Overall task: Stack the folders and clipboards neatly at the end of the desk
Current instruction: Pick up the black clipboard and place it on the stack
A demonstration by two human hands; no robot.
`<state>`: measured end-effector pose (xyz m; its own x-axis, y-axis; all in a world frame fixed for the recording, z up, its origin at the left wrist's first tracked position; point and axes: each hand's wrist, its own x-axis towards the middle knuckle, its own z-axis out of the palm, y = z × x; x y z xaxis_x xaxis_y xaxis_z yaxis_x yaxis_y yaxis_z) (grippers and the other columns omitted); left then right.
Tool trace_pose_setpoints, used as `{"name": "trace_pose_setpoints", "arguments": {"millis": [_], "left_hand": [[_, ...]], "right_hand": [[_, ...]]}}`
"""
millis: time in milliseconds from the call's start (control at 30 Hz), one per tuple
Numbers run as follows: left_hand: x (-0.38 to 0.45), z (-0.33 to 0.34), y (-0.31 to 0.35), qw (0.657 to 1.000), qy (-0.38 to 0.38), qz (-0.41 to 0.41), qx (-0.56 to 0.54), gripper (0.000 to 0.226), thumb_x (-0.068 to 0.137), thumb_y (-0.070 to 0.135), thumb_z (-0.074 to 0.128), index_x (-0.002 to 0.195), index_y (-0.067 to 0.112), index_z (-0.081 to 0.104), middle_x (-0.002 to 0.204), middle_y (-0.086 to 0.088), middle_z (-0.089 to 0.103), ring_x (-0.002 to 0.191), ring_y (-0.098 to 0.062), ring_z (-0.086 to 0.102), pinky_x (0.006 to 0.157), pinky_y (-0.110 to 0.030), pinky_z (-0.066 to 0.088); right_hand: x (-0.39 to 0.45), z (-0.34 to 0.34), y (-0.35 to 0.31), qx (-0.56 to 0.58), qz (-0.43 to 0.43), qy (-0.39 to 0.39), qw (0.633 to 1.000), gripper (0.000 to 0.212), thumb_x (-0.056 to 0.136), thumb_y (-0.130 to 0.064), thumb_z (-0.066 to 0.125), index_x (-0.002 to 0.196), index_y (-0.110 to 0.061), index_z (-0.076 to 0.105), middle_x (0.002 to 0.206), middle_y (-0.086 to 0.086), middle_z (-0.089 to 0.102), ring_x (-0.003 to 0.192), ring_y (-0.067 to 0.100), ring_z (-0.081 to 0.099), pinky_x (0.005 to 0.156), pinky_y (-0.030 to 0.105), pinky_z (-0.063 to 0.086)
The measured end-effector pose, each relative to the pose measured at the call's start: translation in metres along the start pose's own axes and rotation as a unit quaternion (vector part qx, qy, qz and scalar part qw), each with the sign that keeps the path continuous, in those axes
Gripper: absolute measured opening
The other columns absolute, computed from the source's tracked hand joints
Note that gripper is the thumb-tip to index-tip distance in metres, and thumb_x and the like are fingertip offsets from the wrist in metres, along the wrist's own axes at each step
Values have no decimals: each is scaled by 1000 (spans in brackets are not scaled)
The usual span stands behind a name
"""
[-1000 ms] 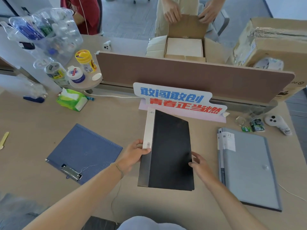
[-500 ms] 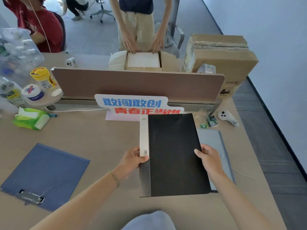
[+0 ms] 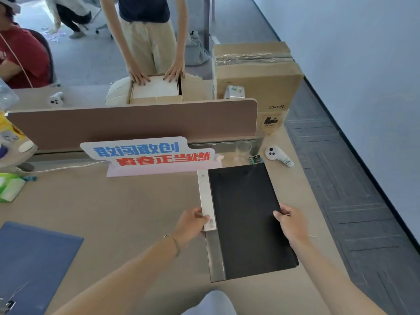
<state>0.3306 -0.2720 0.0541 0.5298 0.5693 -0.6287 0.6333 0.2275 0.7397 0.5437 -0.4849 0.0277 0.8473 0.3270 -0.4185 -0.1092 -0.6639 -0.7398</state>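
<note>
Both hands, left (image 3: 189, 225) and right (image 3: 292, 223), grip the black folder (image 3: 245, 221) over the tan worktop (image 3: 127, 212) beside grey carpet (image 3: 354, 201).

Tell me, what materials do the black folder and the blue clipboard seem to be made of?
Black folder: probably matte plastic, thin, flat and even; its grey spine strip looks glossier. Blue clipboard: likely board with a dull blue covering; its clip at the corner looks like shiny metal.
</note>
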Motion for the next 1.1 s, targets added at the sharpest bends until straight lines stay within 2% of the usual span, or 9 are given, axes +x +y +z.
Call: {"name": "trace_pose_setpoints", "arguments": {"millis": [67,200,300,367,567,667,767,967,1100], "left_hand": [[8,12,3,999,9,2,44,16,94,9,65,106,10,75,88,-6,80,78,-29,78,73,-46,65],[29,31,5,992,41,10,122,12,87,15,66,86,19,78,79,-1,79,71,-25,76,69,-43,65],[39,41,10,988,55,-1,143,13,87,16,66,80,16,77,76,-2,78,62,-19,69,55,-29,59],[44,45,10,984,69,-3,165,13,87,17,66,80,12,76,73,-2,76,61,-17,64,53,-22,50],[60,56,10,973,91,-21,213,35,87,18,68,54,16,55,46,8,52,44,-7,48,46,-18,41],[64,59,10,972,79,-30,219,30,82,23,66,56,13,56,46,10,53,51,-15,55,63,-32,62],[72,61,4,971,69,-19,228,26,78,27,66,62,7,59,49,9,55,54,-18,56,67,-45,65],[72,61,4,976,62,-13,208,21,78,29,66,73,9,73,70,-3,75,73,-27,75,67,-43,66],[70,63,7,978,59,-14,201,18,83,22,67,77,8,76,76,-7,78,69,-23,77,66,-42,66]], "right_hand": [[14,-2,10,-38,8,13,999,25,87,-20,68,111,-20,75,99,-5,77,99,21,70,91,39,54],[32,-2,18,-81,-1,18,997,18,84,-16,72,102,-17,74,89,-5,75,90,22,68,74,31,45],[43,-3,22,-84,6,6,996,23,83,-12,73,105,-19,72,90,-3,72,89,24,66,78,34,49],[48,-1,24,-83,7,3,997,25,82,-10,73,106,-19,72,89,-2,72,89,26,68,81,37,53],[61,8,39,-68,26,-3,997,33,84,-9,72,116,-15,70,103,1,73,94,24,67,86,34,52],[65,10,45,-80,28,2,996,36,83,-10,71,119,-16,70,109,6,70,100,28,66,89,36,51],[67,10,47,-99,23,-7,995,42,84,-10,69,125,-18,68,116,7,68,107,29,65,93,34,49],[71,10,55,-88,40,-20,995,52,85,-7,65,136,-15,60,127,9,63,115,31,63,104,38,47],[70,8,53,-96,40,-32,994,55,83,-7,67,137,-16,58,128,9,62,115,31,63,104,39,47]]}}
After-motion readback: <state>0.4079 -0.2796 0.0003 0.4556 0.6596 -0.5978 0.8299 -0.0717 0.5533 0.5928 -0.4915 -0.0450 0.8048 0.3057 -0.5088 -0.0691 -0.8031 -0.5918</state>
